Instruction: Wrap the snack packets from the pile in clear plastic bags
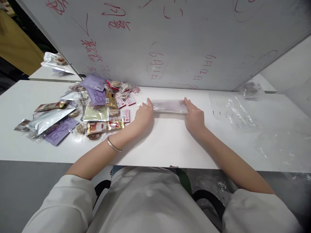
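Note:
Between my two hands a folded clear plastic bag (170, 106) is stretched flat, low over the white table (167, 142). My left hand (145, 114) grips its left end, and my right hand (194, 116) has the right end, thumbs and fingers closed on the plastic. Left of my left hand lies a heap of packaged snacks: purple pouches (97, 96), a gold and brown sachet (105, 127), a pale green packet (95, 114), a silver pouch (50, 119) and small red and white packets (125, 115).
Clear plastic bags (239, 111) lie flat on the right, with more clear plastic (284, 149) at the right front. A whiteboard (179, 42) with red writing stands along the back edge. Behind its left end rests another bagged item (58, 61).

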`<state>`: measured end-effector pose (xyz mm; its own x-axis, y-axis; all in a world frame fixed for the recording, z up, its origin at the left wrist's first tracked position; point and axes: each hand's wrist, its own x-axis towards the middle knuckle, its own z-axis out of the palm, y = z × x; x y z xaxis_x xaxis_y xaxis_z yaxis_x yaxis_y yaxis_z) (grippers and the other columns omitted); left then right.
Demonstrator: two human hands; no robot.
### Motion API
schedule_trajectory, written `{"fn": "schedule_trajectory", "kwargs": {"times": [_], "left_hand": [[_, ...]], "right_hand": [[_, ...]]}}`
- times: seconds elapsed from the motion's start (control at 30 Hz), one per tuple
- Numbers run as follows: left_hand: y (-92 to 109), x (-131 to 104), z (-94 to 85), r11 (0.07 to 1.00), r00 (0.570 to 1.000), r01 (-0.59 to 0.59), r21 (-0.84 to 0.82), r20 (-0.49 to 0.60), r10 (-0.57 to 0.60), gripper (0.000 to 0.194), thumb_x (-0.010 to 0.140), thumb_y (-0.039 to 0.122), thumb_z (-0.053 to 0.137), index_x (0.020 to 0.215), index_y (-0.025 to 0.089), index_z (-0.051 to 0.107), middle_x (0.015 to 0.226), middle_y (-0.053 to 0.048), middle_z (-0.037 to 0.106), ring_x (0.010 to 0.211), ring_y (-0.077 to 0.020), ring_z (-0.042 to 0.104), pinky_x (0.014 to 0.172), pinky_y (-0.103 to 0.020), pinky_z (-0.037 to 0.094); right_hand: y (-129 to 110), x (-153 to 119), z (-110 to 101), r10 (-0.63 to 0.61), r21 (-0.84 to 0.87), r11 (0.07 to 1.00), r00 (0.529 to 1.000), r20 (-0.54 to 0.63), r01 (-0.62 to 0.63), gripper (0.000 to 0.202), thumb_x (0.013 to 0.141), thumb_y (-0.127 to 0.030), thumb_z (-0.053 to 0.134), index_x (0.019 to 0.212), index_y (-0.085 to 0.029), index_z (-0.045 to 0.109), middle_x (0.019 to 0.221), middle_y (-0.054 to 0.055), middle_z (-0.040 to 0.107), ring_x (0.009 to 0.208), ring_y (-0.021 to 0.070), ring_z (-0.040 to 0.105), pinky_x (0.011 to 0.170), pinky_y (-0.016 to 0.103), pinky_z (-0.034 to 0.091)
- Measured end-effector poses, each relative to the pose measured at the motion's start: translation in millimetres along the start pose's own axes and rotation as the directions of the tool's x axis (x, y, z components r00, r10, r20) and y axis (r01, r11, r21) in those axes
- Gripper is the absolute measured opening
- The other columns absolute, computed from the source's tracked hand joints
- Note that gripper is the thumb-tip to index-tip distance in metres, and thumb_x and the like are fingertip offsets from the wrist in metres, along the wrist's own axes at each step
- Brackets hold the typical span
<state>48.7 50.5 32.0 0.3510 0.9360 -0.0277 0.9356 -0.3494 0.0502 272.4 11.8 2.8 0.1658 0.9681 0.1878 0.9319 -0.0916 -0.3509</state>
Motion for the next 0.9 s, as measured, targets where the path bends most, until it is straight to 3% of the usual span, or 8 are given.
{"fn": "schedule_trajectory", "kwargs": {"times": [0.1, 0.17, 0.3, 0.43, 0.6, 0.7, 0.8, 0.9], "left_hand": [[-5, -1, -7.2, 0.938, 0.998, -0.056, -0.343, -0.031, 0.048, 0.084, 0.079, -0.005, 0.033, 0.159, 0.007, 0.01, 0.108, -0.019, 0.07, 0.098, -0.0241, 0.067, 0.09, -0.039, 0.052], [-6, -5, -8.7, 0.797, 0.987, -0.157, -0.583, -0.113, 0.112, 0.085, 0.081, 0.0, 0.034, 0.16, 0.016, 0.01, 0.123, -0.017, 0.067, 0.111, -0.0254, 0.064, 0.098, -0.043, 0.049], [-6, -13, -5.7, 0.457, 0.974, -0.217, -0.863, -0.156, 0.167, 0.077, 0.085, 0.014, 0.043, 0.158, 0.024, 0.022, 0.162, -0.008, 0.032, 0.143, -0.028, 0.039, 0.111, -0.044, 0.041], [-5, -22, -5.2, 0.158, 0.996, -0.083, -0.984, -0.079, 0.027, 0.056, 0.098, 0.038, 0.039, 0.152, 0.025, 0.037, 0.162, -0.005, 0.033, 0.142, -0.0281, 0.042, 0.104, -0.042, 0.048], [-6, -29, -6.5, 0.244, 0.955, -0.168, -0.955, -0.219, -0.202, 0.052, 0.1, 0.044, 0.045, 0.149, 0.026, 0.043, 0.158, -0.005, 0.039, 0.148, -0.0272, 0.032, 0.113, -0.043, 0.04], [-4, -31, -6.6, 0.289, 0.934, -0.175, -0.941, -0.251, -0.255, 0.065, 0.096, 0.037, 0.057, 0.154, 0.03, 0.03, 0.155, -0.006, 0.044, 0.146, -0.0254, 0.034, 0.114, -0.042, 0.038], [1, -30, -4.8, 0.134, 0.969, -0.149, -0.98, -0.172, -0.178, 0.059, 0.091, 0.038, 0.062, 0.144, 0.02, 0.044, 0.136, -0.013, 0.062, 0.129, -0.0268, 0.055, 0.104, -0.04, 0.046], [6, -30, -0.3, -0.011, 0.992, -0.087, -0.996, -0.085, -0.098, 0.042, 0.087, 0.042, 0.065, 0.117, 0.013, 0.062, 0.122, -0.013, 0.069, 0.115, -0.0263, 0.063, 0.099, -0.038, 0.048]], "right_hand": [[-5, -2, 1, 0.03, 0.389, 0.92, 0.981, -0.19, 0.047, 0.074, 0.082, -0.002, 0.032, 0.154, -0.02, 0.039, 0.15, 0.006, 0.051, 0.141, 0.0233, 0.045, 0.116, 0.046, 0.039], [-9, -4, 3, 0.074, 0.541, 0.836, 0.959, -0.275, 0.09, 0.074, 0.082, -0.007, 0.032, 0.154, -0.024, 0.038, 0.148, 0.005, 0.052, 0.14, 0.0233, 0.046, 0.116, 0.049, 0.039], [-18, -8, 1, 0.077, 0.472, 0.874, 0.926, -0.369, 0.115, 0.083, 0.079, -0.009, 0.032, 0.159, -0.029, 0.025, 0.145, 0.004, 0.053, 0.138, 0.026, 0.047, 0.113, 0.056, 0.041], [-21, -15, -6, -0.049, 0.336, 0.928, 0.946, -0.321, 0.163, 0.088, 0.08, -0.01, 0.033, 0.162, -0.031, 0.008, 0.148, 0.005, 0.049, 0.141, 0.0284, 0.043, 0.112, 0.056, 0.041], [-24, -20, -7, -0.304, 0.464, 0.819, 0.941, -0.147, 0.337, 0.08, 0.092, -0.028, 0.038, 0.161, -0.029, -0.003, 0.164, 0.004, 0.025, 0.149, 0.0297, 0.029, 0.115, 0.051, 0.038], [-28, -20, -9, -0.195, 0.517, 0.833, 0.979, -0.058, 0.196, 0.067, 0.101, -0.04, 0.025, 0.16, -0.035, -0.007, 0.167, 0.003, 0.017, 0.15, 0.0273, 0.026, 0.114, 0.05, 0.038], [-33, -18, -13, 0.003, 0.645, 0.763, 0.999, -0.049, 0.029, 0.063, 0.103, -0.051, 0.022, 0.158, -0.041, -0.006, 0.167, 0.001, 0.015, 0.15, 0.0231, 0.027, 0.113, 0.048, 0.04], [-35, -15, -16, 0.055, 0.809, 0.587, 0.998, 0.016, -0.045, 0.059, 0.1, -0.056, 0.034, 0.154, -0.04, 0.018, 0.16, 0.002, 0.035, 0.142, 0.022, 0.042, 0.109, 0.046, 0.046]]}}
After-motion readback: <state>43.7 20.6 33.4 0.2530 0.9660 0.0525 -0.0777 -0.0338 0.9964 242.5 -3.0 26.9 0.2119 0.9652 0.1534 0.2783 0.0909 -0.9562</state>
